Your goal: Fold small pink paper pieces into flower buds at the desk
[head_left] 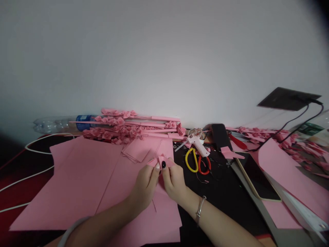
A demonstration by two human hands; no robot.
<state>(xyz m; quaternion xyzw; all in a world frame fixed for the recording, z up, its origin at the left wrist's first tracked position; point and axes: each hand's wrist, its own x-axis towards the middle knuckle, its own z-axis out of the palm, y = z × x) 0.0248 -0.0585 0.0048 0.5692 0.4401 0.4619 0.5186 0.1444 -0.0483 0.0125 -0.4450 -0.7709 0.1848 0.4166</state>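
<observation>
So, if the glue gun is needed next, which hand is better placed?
Probably the right hand: the white glue gun lies nearer to it than to the left hand. Both hands hold the pink paper piece, though.

Two hands, one glue gun, scissors (one pair)

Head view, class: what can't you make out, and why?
Head view:
Folded pink paper: full shape, covered by the left hand and right hand.
Scissors: blades, apparently under the white glue gun.
Left forearm: cut off by the bottom edge.
Blue bottle label: print too small.
</observation>
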